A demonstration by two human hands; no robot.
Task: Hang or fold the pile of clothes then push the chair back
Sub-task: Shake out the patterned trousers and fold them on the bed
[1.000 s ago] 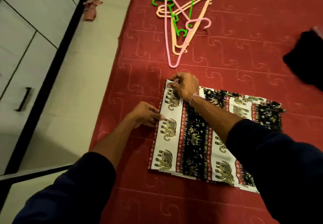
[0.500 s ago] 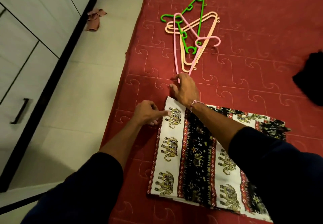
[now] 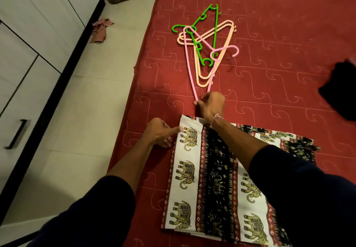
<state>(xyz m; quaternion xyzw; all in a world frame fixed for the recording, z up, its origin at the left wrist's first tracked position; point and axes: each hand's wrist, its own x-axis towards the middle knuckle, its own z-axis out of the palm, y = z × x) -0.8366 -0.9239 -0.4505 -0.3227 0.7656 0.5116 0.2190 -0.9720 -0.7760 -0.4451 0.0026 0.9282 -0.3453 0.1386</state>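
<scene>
A folded elephant-print cloth (image 3: 215, 185) in white, black and red lies flat on the red quilted bed (image 3: 269, 25). My left hand (image 3: 160, 132) rests at the cloth's far left corner, its thumb touching the white edge and the other fingers curled. Just beyond the cloth, my right hand (image 3: 212, 105) pinches the near tip of the pink hanger (image 3: 189, 69). That pink hanger belongs to a small heap with a green hanger (image 3: 207, 34) and peach hangers (image 3: 223, 40) further up the bed.
A black garment (image 3: 339, 90) lies at the bed's right edge. White wardrobe doors (image 3: 28, 34) with a black handle line the left wall. A pinkish rag (image 3: 100, 31) lies on the tiled floor beside them. Dark items stand at the far end of the floor.
My right hand left the cloth's far corner and reached forward to the pink hanger's tip. My left hand slid up to the cloth's far left corner. The view tilted upward.
</scene>
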